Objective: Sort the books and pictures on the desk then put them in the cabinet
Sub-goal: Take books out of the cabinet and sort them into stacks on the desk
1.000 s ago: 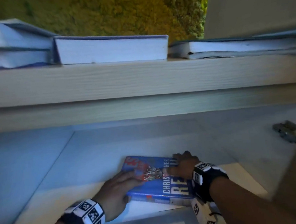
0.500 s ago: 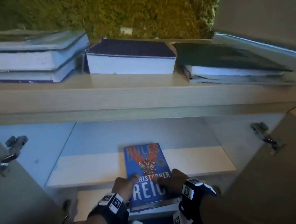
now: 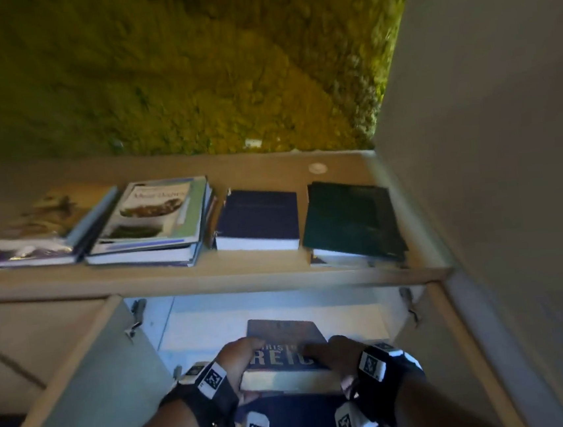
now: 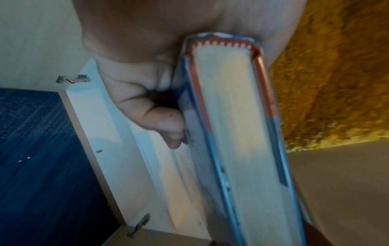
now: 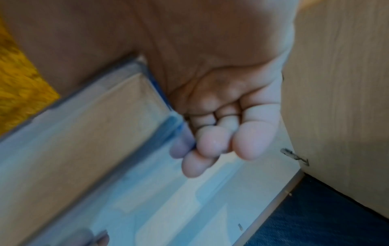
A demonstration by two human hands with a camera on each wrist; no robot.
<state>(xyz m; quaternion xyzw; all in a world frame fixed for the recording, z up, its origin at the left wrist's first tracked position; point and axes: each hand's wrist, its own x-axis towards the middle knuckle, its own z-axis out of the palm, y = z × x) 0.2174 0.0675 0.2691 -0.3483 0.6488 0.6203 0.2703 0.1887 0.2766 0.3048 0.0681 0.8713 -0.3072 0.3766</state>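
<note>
A blue hardback book (image 3: 286, 345) lies flat at the open cabinet's mouth, over the pale shelf (image 3: 212, 326). My left hand (image 3: 241, 360) grips its near left corner and my right hand (image 3: 331, 354) its near right corner. In the left wrist view the book (image 4: 238, 133) shows its page edge, with fingers (image 4: 162, 121) curled against the cover. The right wrist view shows fingers (image 5: 210, 146) curled under the book (image 5: 88, 126). On the desk top (image 3: 268, 166) lie a picture book (image 3: 34, 233), a cookbook stack (image 3: 150, 222), a navy book (image 3: 256, 219) and a dark green book (image 3: 349, 220).
Both cabinet doors stand open: the left door (image 3: 83, 387) and the right door (image 3: 472, 350), with metal hinges inside. Blue carpet (image 3: 289, 419) lies below my wrists. A mossy green wall (image 3: 190, 67) rises behind the desk, and a plain wall (image 3: 508, 157) closes the right side.
The book turned lengthwise and came from deep on the shelf toward the cabinet's front with both hands on it. The view drew back and up, showing the desk top.
</note>
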